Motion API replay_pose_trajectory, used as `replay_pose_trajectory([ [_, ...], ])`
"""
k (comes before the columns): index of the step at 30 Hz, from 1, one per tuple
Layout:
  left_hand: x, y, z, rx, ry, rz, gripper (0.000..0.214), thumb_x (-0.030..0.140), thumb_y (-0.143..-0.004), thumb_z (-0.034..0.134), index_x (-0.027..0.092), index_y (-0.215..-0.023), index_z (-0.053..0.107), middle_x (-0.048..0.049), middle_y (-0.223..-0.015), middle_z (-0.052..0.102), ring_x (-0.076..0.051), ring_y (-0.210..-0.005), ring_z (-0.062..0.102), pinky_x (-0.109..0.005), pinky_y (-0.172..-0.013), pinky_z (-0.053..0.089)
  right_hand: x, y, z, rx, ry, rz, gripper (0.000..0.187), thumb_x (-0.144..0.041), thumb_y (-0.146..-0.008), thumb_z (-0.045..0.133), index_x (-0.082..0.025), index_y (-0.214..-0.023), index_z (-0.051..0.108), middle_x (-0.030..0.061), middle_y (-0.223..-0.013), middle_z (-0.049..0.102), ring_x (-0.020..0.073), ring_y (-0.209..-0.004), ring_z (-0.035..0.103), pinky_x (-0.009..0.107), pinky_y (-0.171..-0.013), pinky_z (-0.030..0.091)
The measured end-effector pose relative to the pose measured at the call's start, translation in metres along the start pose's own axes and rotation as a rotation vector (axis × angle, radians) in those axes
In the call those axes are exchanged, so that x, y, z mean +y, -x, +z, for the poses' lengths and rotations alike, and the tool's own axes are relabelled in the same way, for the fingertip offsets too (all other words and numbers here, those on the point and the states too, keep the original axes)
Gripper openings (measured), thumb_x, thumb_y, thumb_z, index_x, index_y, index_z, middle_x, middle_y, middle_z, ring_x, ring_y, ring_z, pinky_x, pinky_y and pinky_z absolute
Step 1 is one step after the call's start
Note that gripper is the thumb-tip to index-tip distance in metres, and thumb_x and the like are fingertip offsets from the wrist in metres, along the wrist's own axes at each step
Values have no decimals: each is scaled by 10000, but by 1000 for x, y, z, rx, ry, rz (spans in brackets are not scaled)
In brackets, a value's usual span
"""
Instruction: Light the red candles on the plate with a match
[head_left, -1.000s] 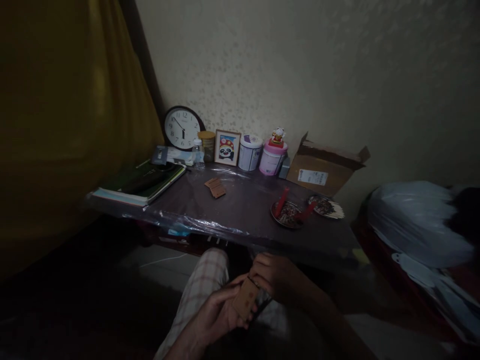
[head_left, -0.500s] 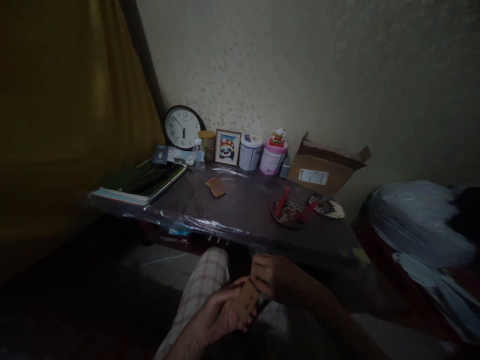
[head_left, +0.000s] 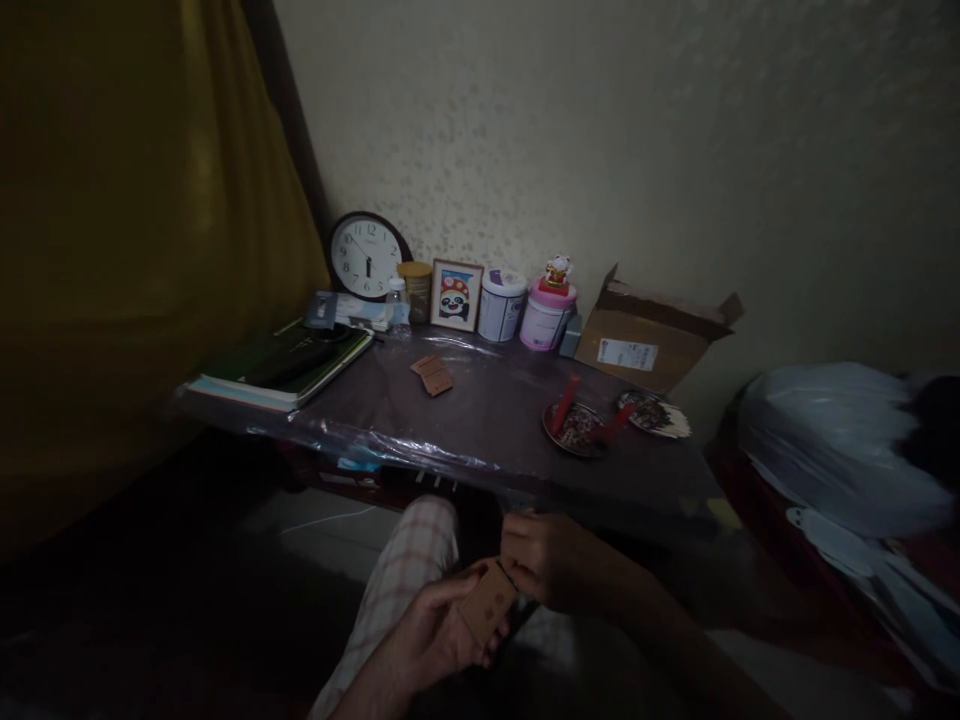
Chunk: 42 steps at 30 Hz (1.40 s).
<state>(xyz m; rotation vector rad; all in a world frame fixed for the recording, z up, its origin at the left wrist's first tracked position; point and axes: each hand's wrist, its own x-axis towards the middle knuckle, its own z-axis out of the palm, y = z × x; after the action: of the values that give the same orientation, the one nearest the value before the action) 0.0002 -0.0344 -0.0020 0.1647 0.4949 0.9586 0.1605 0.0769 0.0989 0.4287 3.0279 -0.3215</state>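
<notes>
Low in the view, over my lap, my left hand [head_left: 442,625] is closed around a small brown cardboard piece [head_left: 487,603] with round dark marks on its face. The thumb lies along its upper left edge, and fingertips show past its lower right side. My right hand [head_left: 546,558] pinches at the piece's upper right corner with its fingers curled. Those fingers hide what lies between them. On the table, similar brown cardboard pieces [head_left: 433,375] lie overlapping.
A plastic-covered table [head_left: 480,410] holds a clock [head_left: 367,258], a framed panda picture [head_left: 456,296], tubs [head_left: 501,305], a cardboard box [head_left: 637,335] and books [head_left: 281,370]. Red sticks [head_left: 565,404] lean on a small plate [head_left: 551,432]. A yellow curtain [head_left: 150,200] hangs left.
The cardboard piece has tilted slightly in my left hand, and its marked face has shifted a little. My right hand stays at its corner. The table things are unchanged.
</notes>
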Motion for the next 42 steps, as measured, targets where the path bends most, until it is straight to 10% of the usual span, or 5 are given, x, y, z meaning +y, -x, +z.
replay_pose_trajectory([
  [13,6,4,3,-63,-64,27,517,259,-855,524,202,-1368,501,-88,-811,772,-195,-672,678,-301,-612,420,-1,2,-15,-16,-15,126,121,-98,-850,529,-160,-818,628,42,-832,670,153,-710,604,252,-602,371],
  [23,9,5,7,-147,-47,127,629,231,-850,505,221,-1452,324,-88,-898,763,-211,-803,701,-340,-702,455,18,24,10,543,-527,342,129,-143,-848,506,-193,-809,618,8,-779,610,132,-704,583,231,-650,441],
  [28,9,4,7,-129,-26,185,646,213,-847,508,237,-1459,301,-93,-923,774,-207,-806,713,-346,-738,474,11,27,26,625,-641,525,96,-271,-850,562,-204,-794,603,-7,-728,622,147,-681,596,240,-629,458],
  [42,13,3,11,-101,-30,279,591,212,-823,593,250,-1393,441,-86,-960,752,-241,-882,704,-370,-777,501,-5,31,31,608,-226,378,160,-218,-916,505,-254,-883,658,16,-863,650,134,-750,638,232,-724,515],
])
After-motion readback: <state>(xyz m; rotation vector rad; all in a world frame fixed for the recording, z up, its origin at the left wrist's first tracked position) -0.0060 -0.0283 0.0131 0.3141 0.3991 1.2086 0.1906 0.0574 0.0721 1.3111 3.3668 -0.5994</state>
